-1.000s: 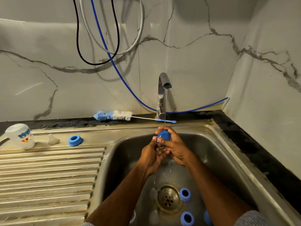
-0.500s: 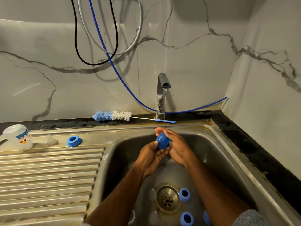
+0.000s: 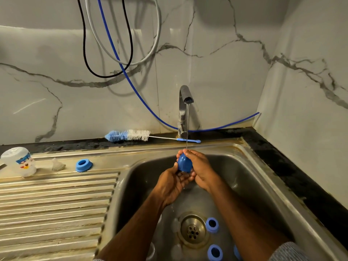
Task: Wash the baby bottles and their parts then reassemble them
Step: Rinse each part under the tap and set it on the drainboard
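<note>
Holding a smooth, round blue cap [image 3: 184, 163] mid-frame, the right hand [image 3: 202, 169] curled around it; the left hand [image 3: 174, 182] cupped it under thin tap water [image 3: 187, 127].

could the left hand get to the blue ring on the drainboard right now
Probably yes, but not at once: the left hand is busy under the blue cap. The blue ring sits in the open with nothing in between.
</note>
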